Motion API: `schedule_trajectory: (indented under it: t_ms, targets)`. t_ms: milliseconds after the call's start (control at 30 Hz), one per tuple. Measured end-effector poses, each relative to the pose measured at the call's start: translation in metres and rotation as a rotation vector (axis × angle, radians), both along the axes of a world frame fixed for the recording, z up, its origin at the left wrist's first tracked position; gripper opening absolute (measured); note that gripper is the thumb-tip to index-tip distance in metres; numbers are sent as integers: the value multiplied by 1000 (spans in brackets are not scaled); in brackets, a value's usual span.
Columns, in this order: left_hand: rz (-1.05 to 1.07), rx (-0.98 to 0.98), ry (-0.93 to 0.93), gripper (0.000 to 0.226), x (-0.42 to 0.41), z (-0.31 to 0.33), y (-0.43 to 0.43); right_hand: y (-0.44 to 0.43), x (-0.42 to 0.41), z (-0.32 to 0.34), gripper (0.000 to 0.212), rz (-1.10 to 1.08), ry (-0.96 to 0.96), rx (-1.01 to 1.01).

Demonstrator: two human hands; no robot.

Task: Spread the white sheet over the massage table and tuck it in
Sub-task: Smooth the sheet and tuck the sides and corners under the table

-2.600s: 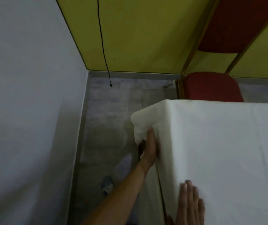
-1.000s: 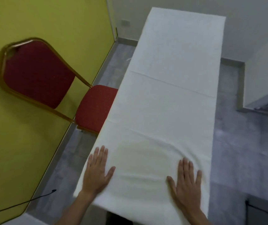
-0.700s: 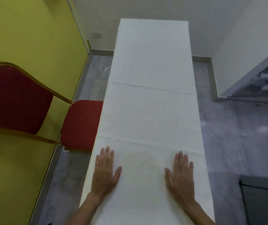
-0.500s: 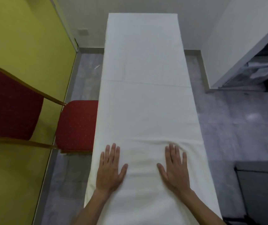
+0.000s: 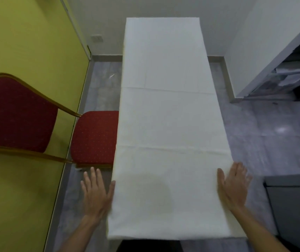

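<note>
- Both hands are flat with fingers spread, gripping nothing: the left hand [image 5: 96, 192] lies at the left long edge of the white sheet [image 5: 167, 124], its thumb touching the cloth and its fingers out over the floor; the right hand [image 5: 234, 186] rests at the right long edge, thumb on the cloth and fingers reaching past the edge. Both are a little blurred.
- In the head view, the white sheet covers the whole top of the bench [image 5: 174, 238], running away from the camera to the far wall. It lies smooth and taut, with two faint fold creases across its width and a fainter one along its length in the far part. A dull, slightly yellowish round patch shows near the near end, between the hands.
- At the near end the sheet drops over the bench edge in a straight line, with a dark gap below it.
- Along the left side a red padded chair [image 5: 94, 137] with a gold frame stands just beside the bench, its back toward a yellow-green wall [image 5: 27, 42].
- Underfoot is a grey mottled floor [image 5: 265, 135]; the far wall is white with a grey skirting.
- On the right a white cabinet [image 5: 273, 51] shows open shelves holding things too blurred to tell, and a dark grey unit [image 5: 295, 206] stands nearer.
</note>
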State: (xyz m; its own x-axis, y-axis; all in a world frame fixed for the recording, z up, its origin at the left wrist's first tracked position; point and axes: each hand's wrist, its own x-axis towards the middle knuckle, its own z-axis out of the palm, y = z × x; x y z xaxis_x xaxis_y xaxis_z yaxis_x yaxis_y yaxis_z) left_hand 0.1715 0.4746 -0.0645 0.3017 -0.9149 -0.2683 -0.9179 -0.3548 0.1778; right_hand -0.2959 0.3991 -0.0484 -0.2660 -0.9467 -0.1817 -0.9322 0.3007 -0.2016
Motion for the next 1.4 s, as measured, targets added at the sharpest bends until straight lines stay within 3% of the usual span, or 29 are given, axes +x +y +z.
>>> schedule_trajectory:
  t_ms: [67,167,300,500,667,733,833,867,933,1100,1233,1333,1400]
  targets:
    - [-85,-102,63,83,-28,9,-14,-6,43,0,79,85,-23,-83]
    - [-337,-197,173,71,-106,15,-60,-15,122,-17,71,454,-76,-105]
    - [-471,-167,165,65,-171,8,-137,-62,150,-33,66,562,-48,-98]
    - [-455,-85,13,75,-88,-14,-165,-101,12,-34,77,340,37,-22]
    - [-77,-47,-7,82,-15,-4,-104,-71,-49,-14,89,-101,-78,26]
    - [-148,-96,-6,78,-31,1,-63,-43,-19,-5,83,28,-57,-46]
    - [-490,-93,104,74,-90,-3,8,28,66,-7,78,489,-104,-57]
    - [-515,-73,118,73,-105,-4,29,56,91,-9,77,636,-107,-49]
    - [-374,-50,129,73,-112,-2,56,94,113,-13,75,775,-68,-16]
    - [-277,38,156,75,-67,9,116,91,70,-4,73,615,-22,137]
    - [84,65,282,94,-36,12,178,87,44,3,76,685,44,230]
    - [307,124,493,90,-37,16,197,88,61,10,83,631,54,238]
    - [353,64,625,80,-39,8,193,95,94,17,85,738,-10,242]
